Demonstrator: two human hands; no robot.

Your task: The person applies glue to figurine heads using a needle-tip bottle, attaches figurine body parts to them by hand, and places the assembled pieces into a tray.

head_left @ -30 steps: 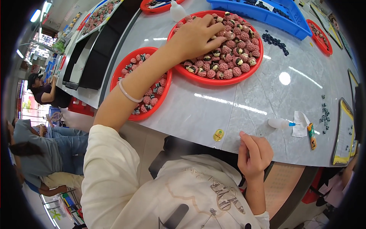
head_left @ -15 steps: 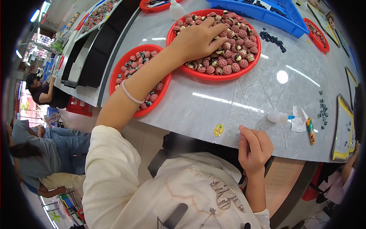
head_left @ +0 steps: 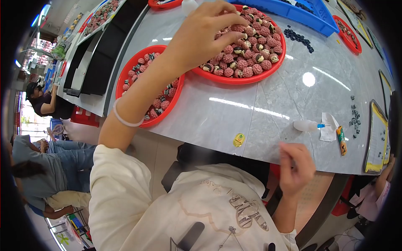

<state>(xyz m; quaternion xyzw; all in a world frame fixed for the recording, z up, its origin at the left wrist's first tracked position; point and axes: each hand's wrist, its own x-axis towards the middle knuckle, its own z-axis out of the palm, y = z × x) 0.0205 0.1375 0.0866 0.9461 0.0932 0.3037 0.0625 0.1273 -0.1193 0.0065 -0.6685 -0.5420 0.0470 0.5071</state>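
Note:
My left hand (head_left: 213,31) is above the left part of a large round red tray (head_left: 247,79) heaped with pink, berry-textured pieces (head_left: 243,64) with dark and cream patches. Its thumb and forefinger are bent around one pink berry-shaped piece (head_left: 238,28) and appear to pinch it. Below my left forearm lies a smaller red tray (head_left: 119,83) of similar pink pieces with dark and pale striped parts. My right hand (head_left: 298,169), slightly blurred, hovers at the table's near edge, fingers loosely curled, thumb apart, nothing visible in it. Nearest it is a white squeeze bottle (head_left: 305,125) with a blue needle tip.
A white paper (head_left: 328,127) and a green-orange packet (head_left: 341,141) lie by the bottle. Small dark pieces (head_left: 298,38) are scattered near a blue crate (head_left: 310,21). A yellow sticker (head_left: 238,140) marks the near edge. Other people are at the left and far right.
My left hand has risen off the heap and shifted left, its fingers drawing together. My right hand has moved right and slightly down.

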